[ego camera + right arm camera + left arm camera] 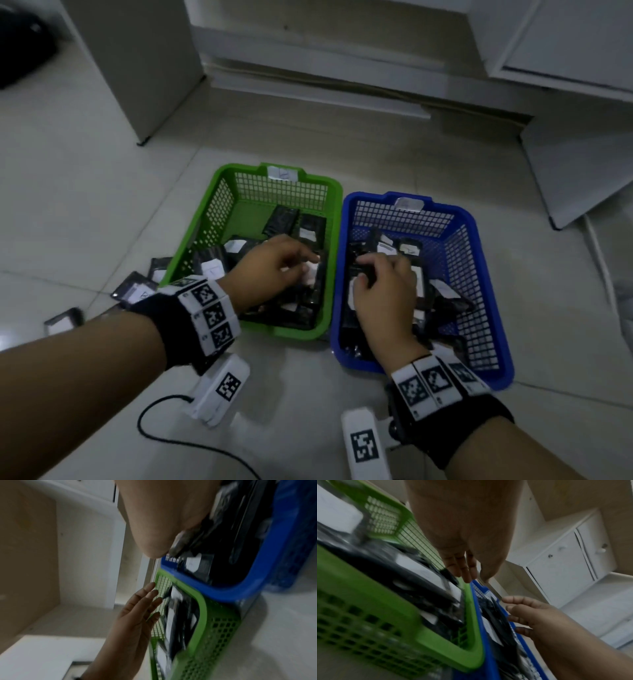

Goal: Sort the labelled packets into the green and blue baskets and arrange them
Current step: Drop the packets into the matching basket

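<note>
Hovering with straight, relaxed fingers over the green basket (pixel 191 240), the left hand (pixel 270 270) held nothing, while the right hand (pixel 383 291) pinched a dark packet (pixel 368 270) in the blue basket (pixel 479 308), apparently to arrange it.

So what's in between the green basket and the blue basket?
Nothing. The green basket and blue basket sit side by side, rims nearly touching, seen in the head view.

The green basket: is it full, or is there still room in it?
Partly filled. Black packets cover the near floor of the green basket; bare green floor shows at its far left.
</note>
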Available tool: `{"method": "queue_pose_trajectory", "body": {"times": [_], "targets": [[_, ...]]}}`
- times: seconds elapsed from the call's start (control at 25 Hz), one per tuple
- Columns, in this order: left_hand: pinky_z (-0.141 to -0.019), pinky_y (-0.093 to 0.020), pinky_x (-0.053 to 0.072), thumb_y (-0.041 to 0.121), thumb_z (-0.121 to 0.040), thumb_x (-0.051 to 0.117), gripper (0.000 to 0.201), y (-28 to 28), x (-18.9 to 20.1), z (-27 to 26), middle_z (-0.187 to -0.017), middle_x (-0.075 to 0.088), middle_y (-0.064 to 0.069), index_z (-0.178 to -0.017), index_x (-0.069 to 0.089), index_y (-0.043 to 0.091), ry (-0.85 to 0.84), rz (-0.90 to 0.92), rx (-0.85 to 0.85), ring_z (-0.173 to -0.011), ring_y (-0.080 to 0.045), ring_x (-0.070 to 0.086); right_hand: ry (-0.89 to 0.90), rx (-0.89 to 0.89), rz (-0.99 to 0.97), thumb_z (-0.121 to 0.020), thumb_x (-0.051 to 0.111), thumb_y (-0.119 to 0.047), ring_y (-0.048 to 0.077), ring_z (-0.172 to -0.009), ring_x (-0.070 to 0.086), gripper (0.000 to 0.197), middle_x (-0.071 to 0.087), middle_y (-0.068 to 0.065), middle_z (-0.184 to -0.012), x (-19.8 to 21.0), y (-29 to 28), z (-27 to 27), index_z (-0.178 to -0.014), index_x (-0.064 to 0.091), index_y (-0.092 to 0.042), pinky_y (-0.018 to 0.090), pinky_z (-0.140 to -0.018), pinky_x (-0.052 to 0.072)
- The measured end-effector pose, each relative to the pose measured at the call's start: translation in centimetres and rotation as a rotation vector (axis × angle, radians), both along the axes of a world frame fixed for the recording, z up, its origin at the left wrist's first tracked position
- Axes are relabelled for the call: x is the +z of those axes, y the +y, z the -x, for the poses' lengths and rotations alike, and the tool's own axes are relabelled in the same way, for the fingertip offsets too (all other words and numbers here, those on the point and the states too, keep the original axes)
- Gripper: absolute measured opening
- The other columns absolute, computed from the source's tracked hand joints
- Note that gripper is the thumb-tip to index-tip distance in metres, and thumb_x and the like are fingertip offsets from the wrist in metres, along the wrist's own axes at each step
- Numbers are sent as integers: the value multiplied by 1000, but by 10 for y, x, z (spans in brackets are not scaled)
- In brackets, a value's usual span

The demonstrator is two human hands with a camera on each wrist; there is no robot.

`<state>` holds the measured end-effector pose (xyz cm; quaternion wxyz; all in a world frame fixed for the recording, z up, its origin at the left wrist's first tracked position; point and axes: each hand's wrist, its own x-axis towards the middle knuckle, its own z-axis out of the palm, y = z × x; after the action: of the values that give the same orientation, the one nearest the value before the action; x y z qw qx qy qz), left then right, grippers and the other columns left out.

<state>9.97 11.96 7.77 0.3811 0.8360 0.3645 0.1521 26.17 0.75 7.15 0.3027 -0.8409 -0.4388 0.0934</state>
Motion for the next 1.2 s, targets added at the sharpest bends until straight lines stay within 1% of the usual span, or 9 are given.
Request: {"method": "queue_pose_trajectory", "body": {"times": [0.12,0.32,0.56,0.68,0.76,0.84,0.92,1.08,1.2], "targets": [[-76,-26,50,9,-86,63,22,11,-2,79,-95,62,2,-88,67,31,-9,-20,238,-80,-9,61,-30,300,4,-83,59,-20,24,-116,44,29,51,0,-118,-4,17,57,-110,63,-28,40,-100,40],[-71,-24,42,7,-84,59,20,5,-19,221,-97,63,-1,-92,68,22,122,-5,728,-77,-13,59,-100,773,98,-85,54,-27,24,-141,16,42,36,3,-144,-15,38,158,-127,53,-25,45,-117,21],[-75,-21,41,11,-77,71,24,-10,-56,312,-101,57,-2,-97,67,24,234,-2,846,-93,-20,59,-200,1174,94,-85,53,-3,23,-135,30,45,41,9,-139,-41,58,259,-130,50,-10,30,-108,38],[-99,-34,40,26,-70,79,63,-10,-80,321,-128,46,-10,-127,53,18,311,87,900,-116,-27,49,-254,1080,328,-87,53,-2,32,-146,5,69,9,19,-154,-51,83,287,-147,20,-9,38,-115,29],[-105,-39,39,33,-67,82,86,-9,-96,322,-135,38,-13,-138,38,15,298,186,980,-120,-29,47,-281,951,467,-88,48,-1,38,-146,-7,77,-7,24,-156,-55,103,300,-151,4,-11,44,-117,23],[-104,-43,41,33,-62,85,97,-5,-105,319,-133,38,-15,-140,32,14,287,194,1007,-117,-31,49,-327,845,541,-90,43,-1,42,-145,-2,77,-4,29,-154,-65,117,306,-151,-3,-10,47,-118,19],[-98,-43,45,30,-57,88,103,1,-109,318,-129,43,-14,-140,31,14,255,224,1010,-112,-29,53,-341,747,572,-90,44,-3,41,-137,20,77,15,30,-147,-75,124,306,-151,-3,-10,45,-114,26],[-75,-29,44,33,-57,88,82,7,-106,320,-107,61,-7,-123,45,11,263,354,1029,-94,-20,58,-421,719,408,-82,32,7,31,-106,45,72,35,21,-130,-87,122,307,-149,7,-5,40,-91,45],[-69,-27,43,35,-59,86,48,3,-108,319,-98,64,-7,-91,54,18,280,388,1039,-87,-20,58,-115,723,357,-86,46,8,27,-101,55,58,40,14,-127,-75,115,311,-137,28,-11,31,-82,52]]}}
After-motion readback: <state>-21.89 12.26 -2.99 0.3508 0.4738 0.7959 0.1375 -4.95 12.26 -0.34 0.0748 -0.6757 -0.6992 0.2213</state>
